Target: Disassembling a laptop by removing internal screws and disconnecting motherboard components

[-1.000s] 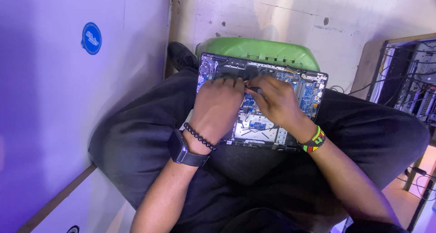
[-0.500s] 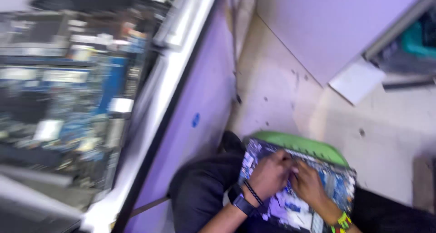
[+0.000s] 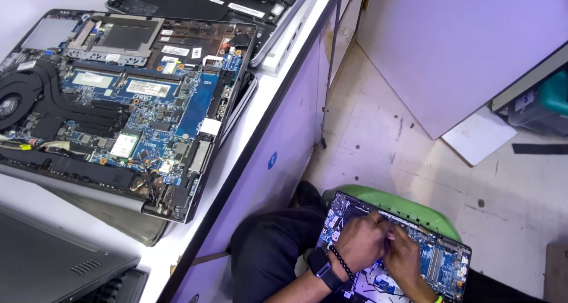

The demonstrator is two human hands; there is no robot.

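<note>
Opened laptop (image 3: 435,261): blue circuit board exposed, dark frame, lying on the person's lap over a green stool (image 3: 393,202). Left hand (image 3: 362,244) and right hand (image 3: 404,257) pressed together on board; grip cannot be told. Second opened laptop (image 3: 127,96) on white bench (image 3: 248,131).

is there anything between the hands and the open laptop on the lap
Nothing visible. Both the left hand and the right hand rest directly on the exposed board of the open laptop on the lap; the fingertips' exact contact spot is hidden.

Left hand (image 3: 362,244) knuckles up, fingers curled, right hand (image 3: 404,257) pressed against it, both wrists bent down
</note>
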